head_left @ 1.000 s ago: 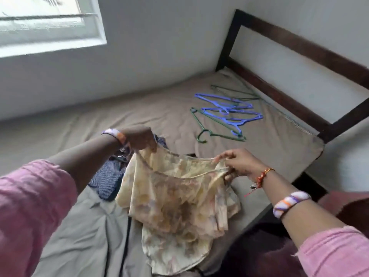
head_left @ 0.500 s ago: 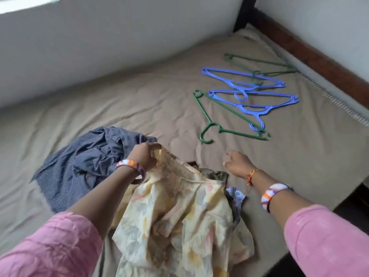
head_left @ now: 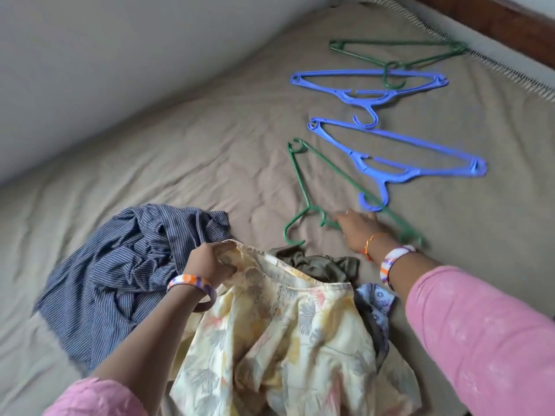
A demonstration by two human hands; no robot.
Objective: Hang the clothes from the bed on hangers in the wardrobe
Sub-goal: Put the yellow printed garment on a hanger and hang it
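A yellow floral garment lies on the bed, and my left hand grips its upper edge. My right hand reaches over the near green hanger and lies on its lower bar, blurred by motion; its fingers look fairly straight. Two blue hangers and a far green hanger lie beyond on the mattress. A navy striped shirt is bunched at the left. An olive garment and a blue patterned cloth peek out from under the floral one.
The tan mattress runs against a white wall at the left. A dark wooden bed frame borders the far right. Bare mattress lies between the clothes and the wall.
My right hand let go of the floral garment and moved forward to the near green hanger. My left hand kept hold of the garment. The view tipped down toward the bed.
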